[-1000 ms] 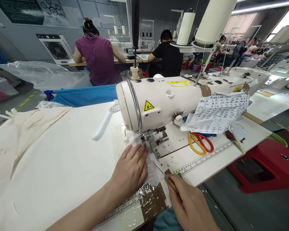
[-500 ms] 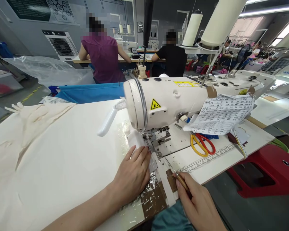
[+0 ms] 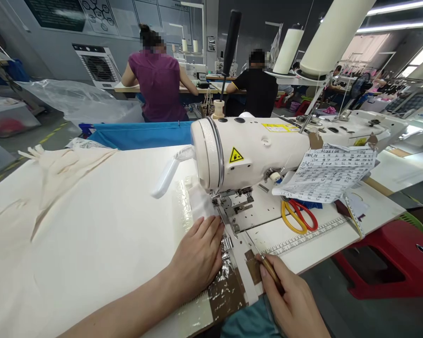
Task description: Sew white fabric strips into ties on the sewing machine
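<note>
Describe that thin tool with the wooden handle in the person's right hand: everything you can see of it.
The tool is a slim awl-like pick: a brown, wood-looking handle pinched in the right hand, with a thin metal shaft running up and left toward the presser foot of the sewing machine. It lies tilted low over the table. I cannot tell whether its tip touches the cloth strip.
</note>
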Available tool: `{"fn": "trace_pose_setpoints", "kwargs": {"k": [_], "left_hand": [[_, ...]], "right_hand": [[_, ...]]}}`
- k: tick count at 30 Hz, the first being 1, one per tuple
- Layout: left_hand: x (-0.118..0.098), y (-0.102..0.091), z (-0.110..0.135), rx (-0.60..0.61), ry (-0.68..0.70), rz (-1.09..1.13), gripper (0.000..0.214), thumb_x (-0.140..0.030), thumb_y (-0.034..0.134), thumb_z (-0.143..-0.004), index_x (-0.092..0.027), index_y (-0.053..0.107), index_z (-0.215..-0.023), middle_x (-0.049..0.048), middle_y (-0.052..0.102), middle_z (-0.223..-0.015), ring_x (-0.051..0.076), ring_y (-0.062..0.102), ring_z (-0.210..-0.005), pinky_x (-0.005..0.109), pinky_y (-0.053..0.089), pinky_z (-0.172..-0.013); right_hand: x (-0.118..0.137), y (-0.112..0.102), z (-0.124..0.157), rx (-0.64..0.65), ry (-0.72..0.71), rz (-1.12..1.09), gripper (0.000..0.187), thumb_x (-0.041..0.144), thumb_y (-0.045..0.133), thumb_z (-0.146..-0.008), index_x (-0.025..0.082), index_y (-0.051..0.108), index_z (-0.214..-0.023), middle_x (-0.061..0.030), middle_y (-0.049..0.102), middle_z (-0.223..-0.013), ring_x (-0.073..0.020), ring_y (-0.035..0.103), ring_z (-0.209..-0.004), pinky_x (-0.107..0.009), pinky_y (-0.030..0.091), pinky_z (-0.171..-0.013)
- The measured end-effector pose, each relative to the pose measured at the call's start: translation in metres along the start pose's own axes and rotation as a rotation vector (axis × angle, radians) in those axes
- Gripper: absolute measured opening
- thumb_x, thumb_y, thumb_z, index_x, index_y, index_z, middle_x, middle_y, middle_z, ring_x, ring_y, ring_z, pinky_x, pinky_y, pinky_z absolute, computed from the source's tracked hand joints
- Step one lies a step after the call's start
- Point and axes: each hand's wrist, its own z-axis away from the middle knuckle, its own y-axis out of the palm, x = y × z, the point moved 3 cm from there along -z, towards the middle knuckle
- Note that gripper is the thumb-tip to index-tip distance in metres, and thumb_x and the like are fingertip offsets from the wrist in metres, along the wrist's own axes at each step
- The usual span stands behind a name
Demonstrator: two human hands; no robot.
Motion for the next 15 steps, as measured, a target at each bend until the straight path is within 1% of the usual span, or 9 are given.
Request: {"fn": "trace_pose_setpoints", "kwargs": {"k": [2, 5, 8, 10, 13, 15], "left_hand": [[0.0, 0.0, 0.0, 0.0, -0.003, 0.002, 0.047, -0.026, 0.04, -0.097, -0.004, 0.056, -0.135, 0.0188, 0.059, -0.138, 0.032, 0.052, -0.13, 0.045, 0.038, -0.112], [0.001, 0.0, 0.0, 0.011, -0.007, 0.012, 0.047, -0.026, 0.04, -0.098, -0.003, 0.055, -0.136, 0.0191, 0.058, -0.138, 0.032, 0.051, -0.131, 0.046, 0.038, -0.112], [0.002, 0.001, -0.001, 0.014, -0.012, 0.019, 0.048, -0.027, 0.038, -0.098, -0.003, 0.055, -0.136, 0.019, 0.058, -0.139, 0.032, 0.051, -0.13, 0.047, 0.038, -0.112], [0.003, 0.002, -0.002, 0.006, -0.02, 0.019, 0.047, -0.027, 0.038, -0.099, -0.003, 0.055, -0.136, 0.0186, 0.058, -0.138, 0.032, 0.052, -0.13, 0.046, 0.038, -0.112], [0.007, 0.004, -0.004, -0.012, -0.043, 0.021, 0.046, -0.026, 0.038, -0.098, -0.003, 0.055, -0.135, 0.0181, 0.059, -0.138, 0.031, 0.052, -0.13, 0.046, 0.037, -0.112], [0.009, 0.006, -0.006, -0.017, -0.059, 0.025, 0.046, -0.024, 0.039, -0.097, -0.003, 0.055, -0.135, 0.0186, 0.058, -0.138, 0.031, 0.052, -0.13, 0.046, 0.037, -0.112]], "right_hand": [[-0.002, 0.0, 0.001, -0.005, -0.015, 0.008, 0.024, 0.033, 0.04, -0.107, 0.026, 0.056, -0.125, -0.0022, 0.072, -0.086, -0.0156, 0.07, -0.067, -0.018, 0.053, -0.057], [-0.003, -0.001, 0.001, -0.025, -0.033, 0.025, 0.03, 0.032, 0.042, -0.107, 0.027, 0.051, -0.135, -0.005, 0.074, -0.1, -0.0167, 0.074, -0.083, -0.017, 0.057, -0.066], [0.0, 0.0, 0.001, -0.076, -0.01, 0.024, 0.036, 0.033, 0.044, -0.106, 0.027, 0.047, -0.141, -0.0067, 0.074, -0.106, -0.0195, 0.073, -0.097, -0.017, 0.058, -0.066], [0.004, 0.002, 0.001, -0.122, 0.014, 0.001, 0.035, 0.035, 0.045, -0.105, 0.027, 0.051, -0.138, -0.0083, 0.073, -0.111, -0.0217, 0.072, -0.102, -0.018, 0.059, -0.066], [0.011, 0.006, -0.002, -0.184, 0.047, -0.055, 0.027, 0.035, 0.047, -0.104, 0.026, 0.058, -0.127, -0.0094, 0.072, -0.114, -0.0232, 0.071, -0.107, -0.018, 0.059, -0.066], [0.017, 0.009, -0.007, -0.193, 0.003, -0.079, 0.022, 0.031, 0.047, -0.104, 0.026, 0.06, -0.122, -0.0082, 0.072, -0.111, -0.0218, 0.07, -0.105, -0.018, 0.059, -0.069]]}}
